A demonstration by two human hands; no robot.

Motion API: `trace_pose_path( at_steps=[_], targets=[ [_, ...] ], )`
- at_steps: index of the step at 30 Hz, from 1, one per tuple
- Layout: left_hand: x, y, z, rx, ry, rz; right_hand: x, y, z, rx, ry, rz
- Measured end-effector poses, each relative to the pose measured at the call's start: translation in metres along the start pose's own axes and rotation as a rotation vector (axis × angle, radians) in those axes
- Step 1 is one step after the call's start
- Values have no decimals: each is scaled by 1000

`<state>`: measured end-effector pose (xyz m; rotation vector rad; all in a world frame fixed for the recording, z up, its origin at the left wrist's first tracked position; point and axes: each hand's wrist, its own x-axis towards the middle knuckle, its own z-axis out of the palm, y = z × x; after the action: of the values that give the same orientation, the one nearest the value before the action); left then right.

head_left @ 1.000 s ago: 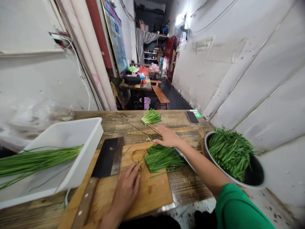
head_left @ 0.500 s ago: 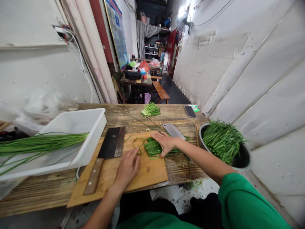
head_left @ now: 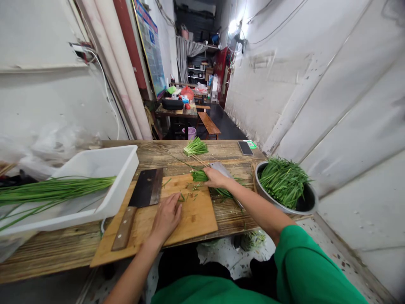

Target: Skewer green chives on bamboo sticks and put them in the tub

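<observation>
My right hand [head_left: 217,178] is closed around a bunch of cut green chives [head_left: 198,175] at the far right part of the wooden cutting board [head_left: 196,215]. Part of the bunch is hidden by the hand. My left hand [head_left: 167,214] lies on the board, fingers stretched out, beside a small chive scrap [head_left: 182,196]. To its left rests a cleaver [head_left: 142,190] with a dark blade and wooden handle. A second, shiny metal blade [head_left: 220,169] lies partly under my right forearm. Loose chives [head_left: 225,193] lie beneath that arm.
At left, a white tray [head_left: 126,169] holds long chives [head_left: 79,185]. A grey bowl [head_left: 311,207] heaped with greens [head_left: 284,181] stands at right. Toward the back edge of the table [head_left: 152,147] lie a small chive bundle [head_left: 195,146] and a phone [head_left: 245,147].
My right hand has gone from lying spread over the chives to gripping a bunch, which has moved away from me on the board. The left hand stays nearly in place.
</observation>
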<state>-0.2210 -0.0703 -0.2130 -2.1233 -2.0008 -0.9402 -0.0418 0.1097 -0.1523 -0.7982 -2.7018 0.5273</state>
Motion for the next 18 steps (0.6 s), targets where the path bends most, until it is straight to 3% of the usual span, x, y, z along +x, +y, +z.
trace_pose_path(
  at_steps=[11, 15, 18],
  targets=[
    [1, 1, -1, 32, -6, 18, 27, -1, -35, 677, 609, 135],
    [0, 2, -2, 40, -20, 4, 40, -11, -56, 873, 702, 141],
    [1, 3, -1, 68, -27, -11, 41, -20, -91, 974, 729, 118]
  ],
)
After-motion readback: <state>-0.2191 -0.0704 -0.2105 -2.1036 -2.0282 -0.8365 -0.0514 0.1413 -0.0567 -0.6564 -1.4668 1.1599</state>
